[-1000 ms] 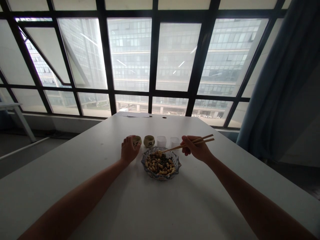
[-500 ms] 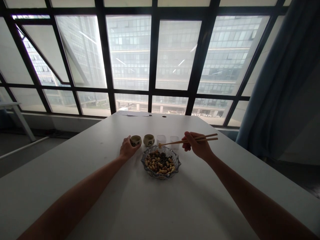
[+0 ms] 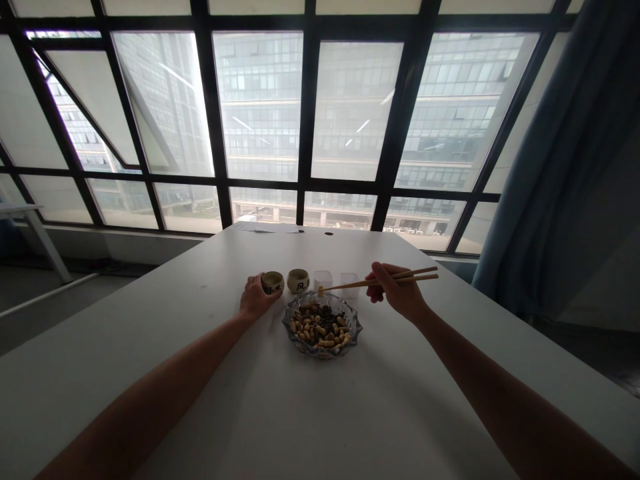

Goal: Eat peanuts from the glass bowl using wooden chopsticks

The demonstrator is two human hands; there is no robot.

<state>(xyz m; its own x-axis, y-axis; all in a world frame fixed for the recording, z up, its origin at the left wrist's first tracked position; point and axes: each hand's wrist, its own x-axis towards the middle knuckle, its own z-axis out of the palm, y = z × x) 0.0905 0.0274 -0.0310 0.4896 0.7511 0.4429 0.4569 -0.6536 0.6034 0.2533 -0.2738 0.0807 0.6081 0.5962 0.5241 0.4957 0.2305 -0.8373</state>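
My left hand (image 3: 257, 298) is wrapped round the side of a small teacup (image 3: 273, 283) with dark written characters, which stands upright on the white table. Beside it is a second, similar teacup (image 3: 299, 281). My right hand (image 3: 393, 291) grips a pair of chopsticks (image 3: 355, 285) pointing left. Their tips meet at a small yellowish piece (image 3: 321, 291), just above the back rim of a glass bowl (image 3: 356, 330). Peanuts (image 3: 327, 343) and dark seeds (image 3: 330, 321) lie in that bowl. Behind the chopsticks stand two clear plastic cups, a left one (image 3: 323, 277) and a right one (image 3: 349, 277).
The white table (image 3: 300, 420) reaches toward a large window wall. Papers (image 3: 265, 227) lie at its far edge, near two dark round holes. A blue curtain (image 3: 530, 200) hangs on the right, and another table (image 3: 30, 208) stands at far left.
The chopsticks and my right hand have shifted very slightly to the right. My left hand stays at the teacup, with almost no movement.
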